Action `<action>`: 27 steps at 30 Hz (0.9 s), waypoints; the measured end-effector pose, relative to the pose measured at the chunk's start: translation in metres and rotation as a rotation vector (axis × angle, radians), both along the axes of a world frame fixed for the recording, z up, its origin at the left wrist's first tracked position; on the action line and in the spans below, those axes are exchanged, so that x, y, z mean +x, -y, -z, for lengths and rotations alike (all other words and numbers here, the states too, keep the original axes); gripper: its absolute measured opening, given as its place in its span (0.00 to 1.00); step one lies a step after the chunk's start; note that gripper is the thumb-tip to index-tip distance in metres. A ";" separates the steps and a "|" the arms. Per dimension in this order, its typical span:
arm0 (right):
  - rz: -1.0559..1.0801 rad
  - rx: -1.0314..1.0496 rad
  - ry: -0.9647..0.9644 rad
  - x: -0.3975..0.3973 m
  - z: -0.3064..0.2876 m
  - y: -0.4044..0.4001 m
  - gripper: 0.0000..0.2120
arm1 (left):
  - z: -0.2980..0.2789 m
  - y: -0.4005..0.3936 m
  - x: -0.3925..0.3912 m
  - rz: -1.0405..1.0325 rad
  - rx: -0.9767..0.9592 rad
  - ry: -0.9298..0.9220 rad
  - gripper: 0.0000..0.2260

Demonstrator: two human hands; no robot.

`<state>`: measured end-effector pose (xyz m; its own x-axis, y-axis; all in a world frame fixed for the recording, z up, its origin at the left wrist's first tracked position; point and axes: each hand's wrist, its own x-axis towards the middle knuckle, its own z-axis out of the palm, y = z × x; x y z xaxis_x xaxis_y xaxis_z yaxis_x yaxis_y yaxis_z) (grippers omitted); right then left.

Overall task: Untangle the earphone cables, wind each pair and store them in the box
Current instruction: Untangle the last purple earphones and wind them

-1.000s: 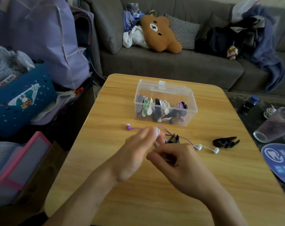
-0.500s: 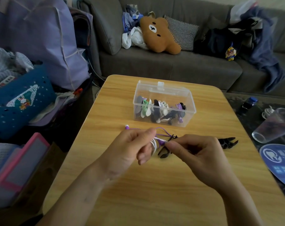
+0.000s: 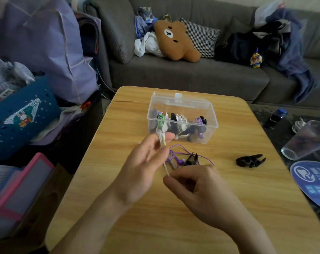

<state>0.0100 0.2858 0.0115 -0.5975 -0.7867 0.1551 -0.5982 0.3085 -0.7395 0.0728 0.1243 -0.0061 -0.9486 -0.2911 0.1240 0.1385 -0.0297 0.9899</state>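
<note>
Beside a cluttered grey sofa, winding resumes: the left hand (image 3: 146, 162) has lifted its white cable coil (image 3: 162, 139) toward the box (image 3: 182, 117), right hand (image 3: 197, 186) pinching the tail taut — purple earphones (image 3: 175, 158) wait just before the box.

Both forearms enter from bottom edge, converging toward frame centre, bare to the wrist. Left hand (image 3: 144, 165): raised higher than the right, palm facing right/inward, fingers extended upward w/ slight curl; thumb and forefinger tips pinch a small wound white bundle at the top. Right hand (image 3: 197, 187): lower and nearer the camera, back of hand up, knuckles toward the left hand, fingers curled inward; thumb and forefinger pinch the lower end of a thin white strand running up to the left hand's fingertips. Hands close together, not touching.
</note>
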 end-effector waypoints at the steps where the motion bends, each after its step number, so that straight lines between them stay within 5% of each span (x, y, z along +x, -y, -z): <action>1: -0.011 -0.010 0.023 0.001 -0.001 0.000 0.15 | 0.002 -0.002 0.001 0.023 -0.105 0.019 0.15; 5: 0.005 -0.066 0.105 0.000 -0.008 -0.005 0.12 | 0.001 -0.004 0.002 -0.012 -0.383 0.051 0.10; 11: 0.177 -0.127 0.179 -0.013 -0.015 -0.015 0.08 | -0.005 0.006 0.005 0.173 -0.411 0.173 0.16; 19: 0.178 -0.166 0.226 -0.017 -0.016 -0.017 0.11 | -0.014 0.011 0.007 0.483 -0.038 0.324 0.22; 22: 0.189 -0.220 0.262 -0.018 -0.013 -0.015 0.10 | -0.019 0.010 0.005 0.351 0.156 0.326 0.21; 27: 0.172 -0.121 0.209 -0.016 0.003 -0.006 0.06 | -0.016 0.013 -0.005 0.040 0.806 0.094 0.18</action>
